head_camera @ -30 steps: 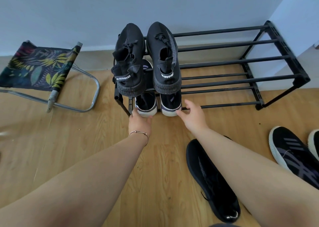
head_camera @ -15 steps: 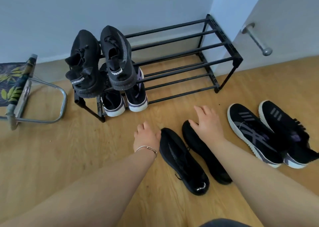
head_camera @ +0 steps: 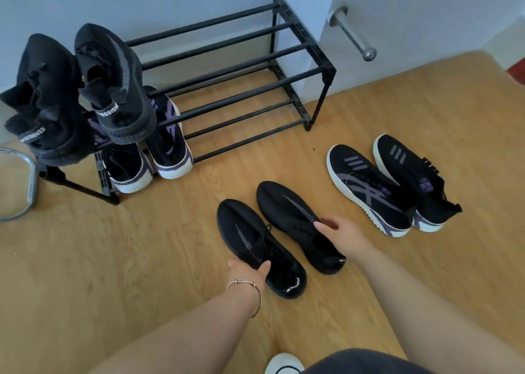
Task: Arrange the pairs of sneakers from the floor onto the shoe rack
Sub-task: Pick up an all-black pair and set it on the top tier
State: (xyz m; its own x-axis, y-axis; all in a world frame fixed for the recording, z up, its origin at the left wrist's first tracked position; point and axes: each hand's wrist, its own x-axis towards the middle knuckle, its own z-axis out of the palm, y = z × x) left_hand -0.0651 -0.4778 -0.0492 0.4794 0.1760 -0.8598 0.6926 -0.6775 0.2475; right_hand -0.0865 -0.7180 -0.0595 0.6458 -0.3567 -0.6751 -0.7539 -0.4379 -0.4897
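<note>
Sneakers, all-black pair (on floor) | left hand (head_camera: 250,274) grips left sneaker (head_camera: 260,247) | right hand (head_camera: 342,233) grips right sneaker (head_camera: 298,223)

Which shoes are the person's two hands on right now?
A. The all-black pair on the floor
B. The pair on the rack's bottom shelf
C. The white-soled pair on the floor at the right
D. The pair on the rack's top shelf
A: the left hand and right hand each rest on one shoe of the all-black pair lying on the floor.
</note>
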